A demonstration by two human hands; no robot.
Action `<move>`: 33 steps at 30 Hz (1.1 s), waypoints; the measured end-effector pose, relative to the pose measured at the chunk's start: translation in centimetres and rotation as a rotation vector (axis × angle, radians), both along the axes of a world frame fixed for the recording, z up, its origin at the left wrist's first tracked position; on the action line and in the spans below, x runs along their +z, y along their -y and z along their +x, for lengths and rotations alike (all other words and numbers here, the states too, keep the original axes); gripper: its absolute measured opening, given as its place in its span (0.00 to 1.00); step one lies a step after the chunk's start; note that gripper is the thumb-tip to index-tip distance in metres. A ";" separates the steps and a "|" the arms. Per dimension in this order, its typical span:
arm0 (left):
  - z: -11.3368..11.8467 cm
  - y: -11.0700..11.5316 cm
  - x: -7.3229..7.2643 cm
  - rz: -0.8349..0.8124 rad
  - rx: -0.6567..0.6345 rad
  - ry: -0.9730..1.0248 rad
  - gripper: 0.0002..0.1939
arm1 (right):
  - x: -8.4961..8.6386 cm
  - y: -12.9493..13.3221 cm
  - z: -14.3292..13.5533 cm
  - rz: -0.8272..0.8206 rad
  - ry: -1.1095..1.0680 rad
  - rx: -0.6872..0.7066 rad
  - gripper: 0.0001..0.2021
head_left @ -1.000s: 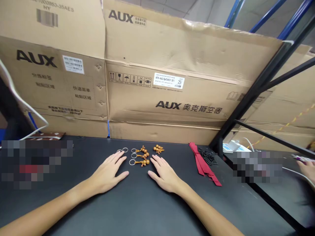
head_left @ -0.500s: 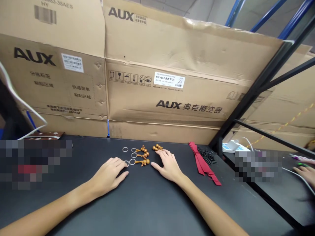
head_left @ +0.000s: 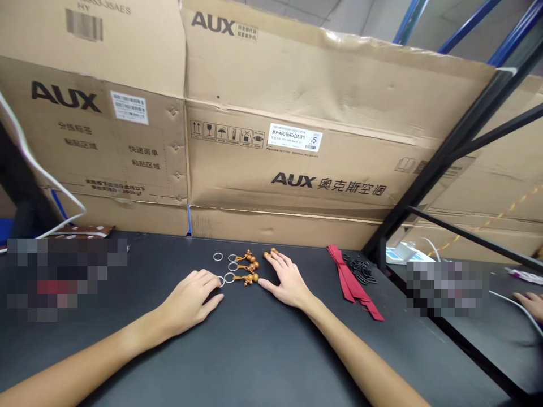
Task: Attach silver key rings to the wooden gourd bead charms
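My left hand (head_left: 193,299) lies on the black table, thumb apart from the fingers. Its fingertips touch a metal key ring (head_left: 222,281), partly hidden by them. My right hand (head_left: 289,281) is spread, its longer fingertips on brown wooden beads (head_left: 274,250) that it partly covers. Its thumb tip is close beside the nearest of three keychains. These lie in a column between my hands: a near keychain (head_left: 251,278), a middle keychain (head_left: 253,264) and a far keychain (head_left: 250,257), each with a ring, an orange cord and wooden beads. One loose key ring (head_left: 218,256) lies left of them.
Red ribbon strips (head_left: 354,285) and a heap of black clips or loops (head_left: 360,269) lie to the right. A cardboard wall (head_left: 280,198) stands behind the table (head_left: 237,362). Beyond a black metal frame (head_left: 407,209), another person's hand (head_left: 530,304) shows at the right edge.
My right fingertips have moved slightly farther onto the wooden beads. My left hand stays by the key ring. The view has shifted slightly, and the other person's hand has moved.
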State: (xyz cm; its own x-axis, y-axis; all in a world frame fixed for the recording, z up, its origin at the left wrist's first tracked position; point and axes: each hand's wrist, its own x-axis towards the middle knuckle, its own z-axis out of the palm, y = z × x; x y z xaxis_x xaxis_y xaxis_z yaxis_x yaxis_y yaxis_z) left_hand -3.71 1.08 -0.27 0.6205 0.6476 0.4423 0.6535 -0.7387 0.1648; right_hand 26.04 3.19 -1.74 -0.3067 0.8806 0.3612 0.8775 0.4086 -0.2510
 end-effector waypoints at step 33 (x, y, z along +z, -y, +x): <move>0.6 1.3 0.0 -0.109 -0.318 0.086 0.10 | 0.0 3.2 -0.9 0.023 -0.285 0.223 0.10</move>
State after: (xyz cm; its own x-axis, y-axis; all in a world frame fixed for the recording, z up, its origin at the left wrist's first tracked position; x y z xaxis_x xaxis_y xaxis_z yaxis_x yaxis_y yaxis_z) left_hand -3.10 -0.17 -0.30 0.7619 0.4744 0.4410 0.3739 -0.8781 0.2985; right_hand 25.15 0.01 -1.77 -0.3745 0.7939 0.4791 0.6623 0.5906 -0.4610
